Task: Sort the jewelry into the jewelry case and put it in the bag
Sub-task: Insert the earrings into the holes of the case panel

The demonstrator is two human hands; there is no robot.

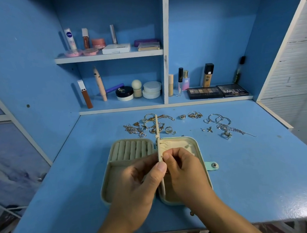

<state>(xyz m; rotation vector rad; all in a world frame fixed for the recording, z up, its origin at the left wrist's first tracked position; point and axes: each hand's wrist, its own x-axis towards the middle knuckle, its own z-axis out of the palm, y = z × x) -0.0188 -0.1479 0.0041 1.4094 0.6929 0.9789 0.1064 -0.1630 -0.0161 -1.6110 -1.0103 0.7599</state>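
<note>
Your left hand [141, 181] pinches the upright middle flap [156, 127] of the jewelry case [106, 183]. Right of that flap your right hand [181, 169] curls, fingertips against it. What they grasp cannot be told.

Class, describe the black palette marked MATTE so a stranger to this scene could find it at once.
Look at the blue shelf unit behind the desk, lower right compartment. Two black palettes lie side by side at its front; the MATTE palette is the right one. Its lid carries white lettering, whereas the left palette shows rows of eyeshadow pans.
</note>
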